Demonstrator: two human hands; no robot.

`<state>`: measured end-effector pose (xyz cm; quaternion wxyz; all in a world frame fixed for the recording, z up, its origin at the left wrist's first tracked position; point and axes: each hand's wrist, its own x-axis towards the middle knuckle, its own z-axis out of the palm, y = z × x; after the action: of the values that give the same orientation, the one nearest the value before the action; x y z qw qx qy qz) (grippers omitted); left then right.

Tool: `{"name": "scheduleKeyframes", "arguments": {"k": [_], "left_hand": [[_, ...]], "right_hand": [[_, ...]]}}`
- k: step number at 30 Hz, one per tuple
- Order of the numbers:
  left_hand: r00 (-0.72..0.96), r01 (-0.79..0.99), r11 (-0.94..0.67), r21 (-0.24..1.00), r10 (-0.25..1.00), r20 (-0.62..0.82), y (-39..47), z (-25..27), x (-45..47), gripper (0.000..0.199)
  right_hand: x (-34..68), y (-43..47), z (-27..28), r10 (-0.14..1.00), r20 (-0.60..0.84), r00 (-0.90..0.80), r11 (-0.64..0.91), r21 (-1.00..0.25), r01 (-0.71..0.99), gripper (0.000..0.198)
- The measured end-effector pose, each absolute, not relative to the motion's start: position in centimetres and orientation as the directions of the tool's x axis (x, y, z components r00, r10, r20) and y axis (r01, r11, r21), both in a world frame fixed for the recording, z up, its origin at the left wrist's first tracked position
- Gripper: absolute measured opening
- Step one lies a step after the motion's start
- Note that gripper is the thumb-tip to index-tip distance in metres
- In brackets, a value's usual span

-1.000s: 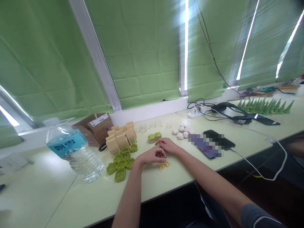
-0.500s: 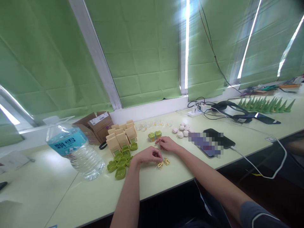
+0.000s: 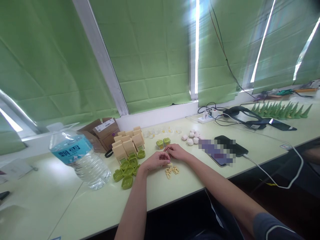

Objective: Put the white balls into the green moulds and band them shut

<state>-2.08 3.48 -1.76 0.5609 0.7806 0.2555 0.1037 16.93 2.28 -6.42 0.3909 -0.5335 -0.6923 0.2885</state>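
Observation:
My left hand (image 3: pixel 157 160) is closed in a pinch, with a small pale-yellow loop (image 3: pixel 170 164) at its fingertips. Just behind and to the right, my right hand (image 3: pixel 178 152) has its fingers curled down beside the left fingertips; whatever they hold is hidden. In front of the hands lie several loose yellow loops (image 3: pixel 175 170). Beyond the fingers stand two small green-lidded clear boxes (image 3: pixel 160 144). Left of my left hand sits a cluster of open green flower-shaped and square cups (image 3: pixel 127 182).
Upright beige paper-like pieces (image 3: pixel 128 146) stand behind the cups, near a cardboard box (image 3: pixel 107 131). A big water bottle (image 3: pixel 83 163) is at left. White-pink balls (image 3: pixel 190 142), clear pieces with yellow centres (image 3: pixel 163 130), phones (image 3: pixel 231 145) and a charging cable (image 3: pixel 297 166) lie further right and back.
My left hand has lifted back from the yellow loops toward my right hand, uncovering more of them. A yellow loop now shows at its fingertips. My right hand has barely moved.

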Motion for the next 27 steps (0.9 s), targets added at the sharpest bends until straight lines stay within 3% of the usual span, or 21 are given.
{"name": "scheduleKeyframes", "arguments": {"k": [5,10,14,24,27], "left_hand": [[0.744,0.174,-0.133,0.976,0.667,-0.042,3.8,-2.9,-1.4,0.035],[0.43,0.101,-0.199,0.975,0.892,0.138,5.2,-4.8,-0.2,0.038],[0.356,0.122,-0.252,0.96,0.914,0.195,5.8,-5.3,0.1,0.036],[0.46,0.267,-0.278,0.923,0.878,0.131,5.0,-5.1,0.3,0.03],[0.39,0.312,-0.326,0.892,0.9,0.193,5.1,-4.8,0.2,0.027]], "right_hand": [[16.8,2.0,-6.0,0.962,0.236,-0.139,0.274,-0.822,0.499,0.026],[16.6,1.4,-5.3,0.971,0.169,-0.17,0.225,-0.885,0.408,0.026],[16.5,1.3,-5.2,0.965,0.182,-0.187,0.248,-0.863,0.44,0.024],[16.7,1.6,-5.8,0.969,0.199,-0.148,0.244,-0.864,0.44,0.025],[16.6,1.6,-5.8,0.971,0.204,-0.128,0.24,-0.865,0.442,0.024]]}}
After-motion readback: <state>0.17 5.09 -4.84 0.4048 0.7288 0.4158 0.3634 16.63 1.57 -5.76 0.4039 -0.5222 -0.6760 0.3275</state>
